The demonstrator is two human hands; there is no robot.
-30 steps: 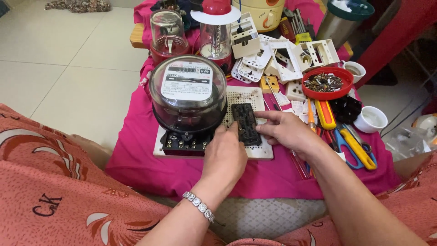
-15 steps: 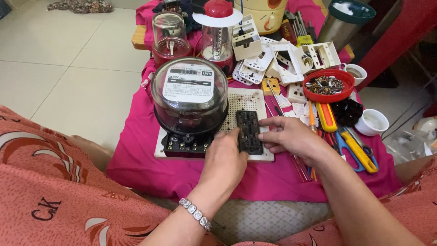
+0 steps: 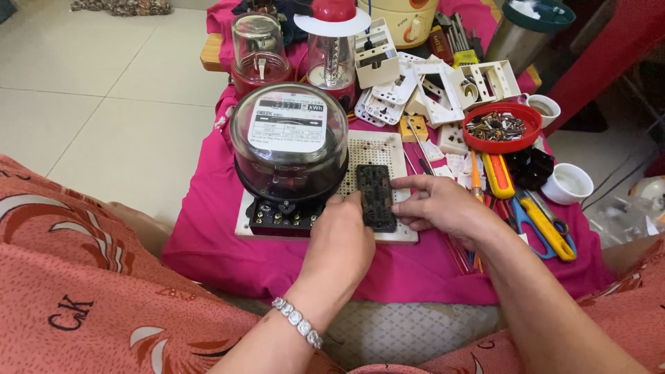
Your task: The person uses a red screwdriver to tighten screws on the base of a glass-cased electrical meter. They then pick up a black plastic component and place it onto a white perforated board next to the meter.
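Left hand (image 3: 341,239): fingers curled, gripping the left edge of the black terminal block (image 3: 376,197); beaded bracelet (image 3: 298,323) on the wrist. Right hand (image 3: 443,208): fingertips pinching the block's right edge. Black terminal block: flat on the white perforated board (image 3: 381,149), just right of the electricity meter (image 3: 289,151) with clear domed cover. Board: on pink cloth (image 3: 208,228). Right of the hands: red bowl of screws (image 3: 501,127), yellow-handled screwdriver (image 3: 497,176), scissors (image 3: 537,225), white cup (image 3: 567,183). Behind: white switch housings (image 3: 429,86), blender jar (image 3: 259,50).
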